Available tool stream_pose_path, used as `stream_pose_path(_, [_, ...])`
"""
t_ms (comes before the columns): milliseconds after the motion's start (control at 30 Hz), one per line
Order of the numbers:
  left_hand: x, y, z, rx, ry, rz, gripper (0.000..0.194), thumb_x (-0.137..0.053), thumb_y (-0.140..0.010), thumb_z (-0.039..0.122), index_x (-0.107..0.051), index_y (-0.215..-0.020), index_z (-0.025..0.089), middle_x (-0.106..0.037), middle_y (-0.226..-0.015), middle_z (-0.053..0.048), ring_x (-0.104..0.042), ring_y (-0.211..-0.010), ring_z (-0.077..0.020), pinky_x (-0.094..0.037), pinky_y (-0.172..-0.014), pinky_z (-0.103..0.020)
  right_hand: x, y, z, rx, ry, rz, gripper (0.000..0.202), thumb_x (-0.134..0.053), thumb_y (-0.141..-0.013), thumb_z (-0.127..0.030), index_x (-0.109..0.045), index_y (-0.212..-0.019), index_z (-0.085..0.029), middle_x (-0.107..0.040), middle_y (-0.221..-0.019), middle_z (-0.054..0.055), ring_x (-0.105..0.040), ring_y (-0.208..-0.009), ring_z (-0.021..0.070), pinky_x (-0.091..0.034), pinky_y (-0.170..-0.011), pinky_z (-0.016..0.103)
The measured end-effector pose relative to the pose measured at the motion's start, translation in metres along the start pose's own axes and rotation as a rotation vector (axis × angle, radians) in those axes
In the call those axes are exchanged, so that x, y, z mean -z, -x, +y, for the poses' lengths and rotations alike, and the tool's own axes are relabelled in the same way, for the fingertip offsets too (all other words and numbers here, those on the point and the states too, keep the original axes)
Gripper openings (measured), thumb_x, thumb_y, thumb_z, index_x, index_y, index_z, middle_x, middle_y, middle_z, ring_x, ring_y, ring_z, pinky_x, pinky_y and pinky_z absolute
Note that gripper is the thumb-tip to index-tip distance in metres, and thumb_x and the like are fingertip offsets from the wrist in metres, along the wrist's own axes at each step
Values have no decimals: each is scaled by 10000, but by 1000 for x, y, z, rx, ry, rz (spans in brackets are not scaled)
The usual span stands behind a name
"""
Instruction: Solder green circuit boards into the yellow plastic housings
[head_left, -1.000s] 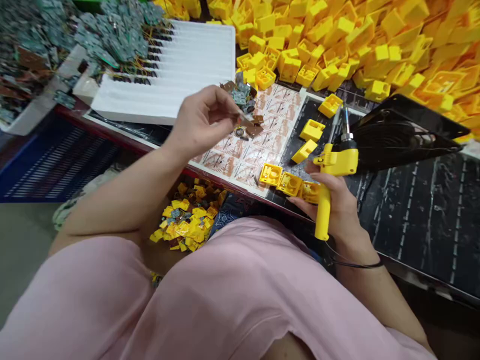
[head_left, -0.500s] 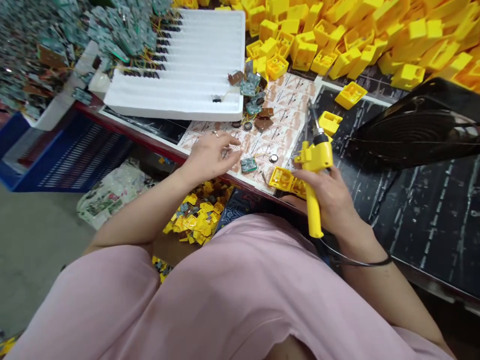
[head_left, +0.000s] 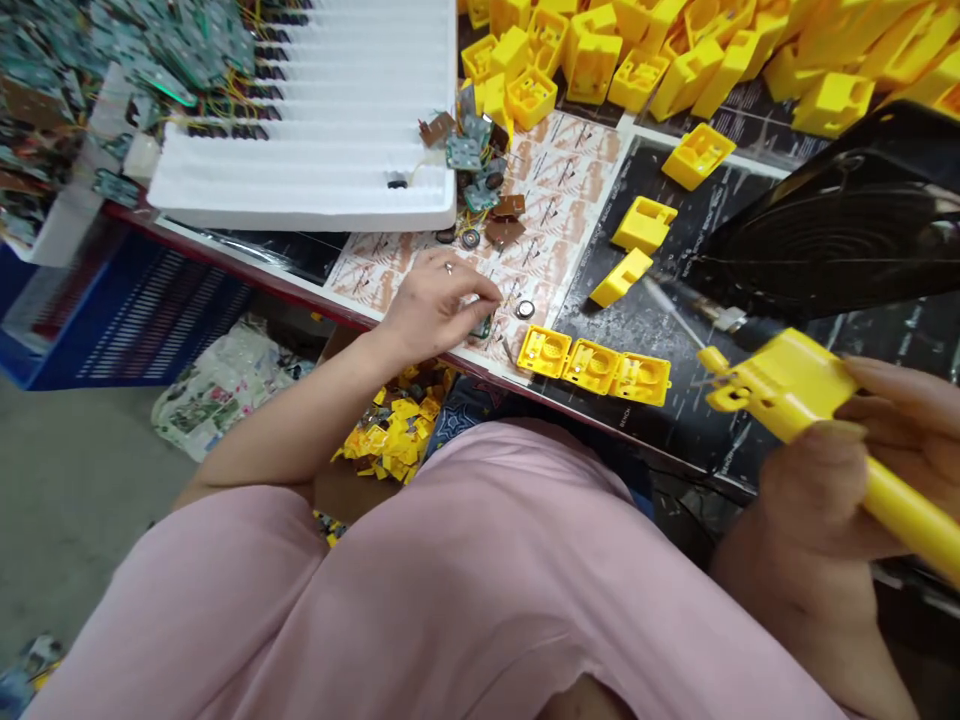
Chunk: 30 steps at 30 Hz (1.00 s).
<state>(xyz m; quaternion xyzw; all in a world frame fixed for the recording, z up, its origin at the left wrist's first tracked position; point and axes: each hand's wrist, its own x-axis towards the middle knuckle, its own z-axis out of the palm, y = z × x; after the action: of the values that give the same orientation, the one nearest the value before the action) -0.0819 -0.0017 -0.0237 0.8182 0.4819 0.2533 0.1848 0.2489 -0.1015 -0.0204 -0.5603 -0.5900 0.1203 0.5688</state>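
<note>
My left hand point(head_left: 439, 308) is over the paper sheet, thumb and fingertips pinched together. A small green circuit board point(head_left: 484, 328) shows partly beneath the thumb; what the fingertips hold is too small to make out. A round silver disc point(head_left: 525, 310) lies just right of the fingertips. My right hand point(head_left: 847, 470) grips a yellow soldering gun point(head_left: 802, 380), raised at the right with its metal tip pointing up and left. Between the hands, near the table's front edge, three open yellow housings point(head_left: 592, 365) stand in a row.
A white foam tray point(head_left: 360, 170) sits at the back left beside heaped circuit boards point(head_left: 165, 50). Yellow housings point(head_left: 592, 65) are piled at the back. A black fan-like object point(head_left: 832, 220) stands at the right. Loose boards and brown pieces point(head_left: 506, 230) lie by the tray.
My right hand has moved right with the soldering gun, uncovering the row of housings. My left hand has come to the circuit board and its fingers have closed together.
</note>
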Motion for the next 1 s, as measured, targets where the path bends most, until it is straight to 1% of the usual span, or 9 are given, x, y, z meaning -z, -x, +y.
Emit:
stream_pose_path(33, [0,1,4,-58,-28,-22,233,-571,-929,375,-751,-851,249,-779,-869,-14,-669,-914,-214,-435,-1009,-445,-4,-4,3,11,-30,108,382,-670,-882,-563,-744,-1162,-314,-688,-970,28,-635,-786,188,-499,-650,362])
stream_pose_path(100, [-2,0,13,-133,-63,-89,232,-561,-946,350,-758,-861,264,-777,-859,-10,-655,-903,-216,-397,-1044,-481,-13,-12,6,-2,-101,264,473,-533,-942,-627,-804,-927,-240,-644,-726,40,-596,-648,171,-437,-546,335])
stream_pose_path(200, [-8,-1,22,-162,-87,-160,208,-564,-938,313,-755,-886,250,-770,-852,-20,-636,-865,-209,-405,-1020,-475,-20,-15,5,-43,-151,303,515,-536,-947,-615,-810,-800,-203,-620,-607,45,-581,-588,162,-419,-528,315])
stream_pose_path(300, [-9,-1,27,-174,-82,-183,194,-562,-921,272,-742,-860,229,-760,-824,-22,-625,-832,-196,-412,-1008,-456,-14,-8,-2,-16,-122,194,299,-766,-817,-467,-819,-974,-217,-730,-771,50,-602,-589,145,-449,-521,294])
stream_pose_path(433, [-3,0,32,-154,-61,-239,192,-562,-910,268,-737,-839,233,-771,-823,1,-625,-807,-176,-384,-1048,-455,2,2,-8,40,-131,-23,459,-883,-694,-287,-777,-1140,-259,-780,-927,57,-680,-604,169,-518,-473,279])
stream_pose_path(700, [-2,-6,46,-55,-163,-383,182,-552,-830,287,-717,-795,218,-761,-789,-9,-614,-795,-192,-364,-1013,-467,6,4,-24,98,-104,-401,528,-834,-768,-177,-694,-1240,-367,-780,-939,-7,-737,-758,210,-619,-606,345])
stream_pose_path(767, [-3,-10,49,-38,-174,-411,165,-559,-807,286,-707,-786,215,-755,-769,0,-605,-753,-179,-374,-990,-449,6,-1,-26,137,-64,-487,462,-811,-802,-197,-680,-1204,-382,-764,-890,-21,-727,-743,200,-607,-596,328])
stream_pose_path(900, [-1,-18,54,-30,-201,-481,141,-564,-785,259,-696,-777,208,-712,-694,20,-576,-664,-145,-387,-948,-415,0,-18,-27,384,2,-664,118,-745,-881,-287,-690,-973,-335,-727,-750,-33,-667,-577,146,-536,-482,255])
stream_pose_path(1000, [0,-23,56,-35,-245,-511,122,-583,-770,254,-696,-759,208,-690,-670,20,-584,-664,-150,-395,-933,-411,-8,-25,-30,477,43,-620,91,-724,-909,-324,-651,-856,-309,-713,-709,-30,-653,-544,131,-509,-448,236])
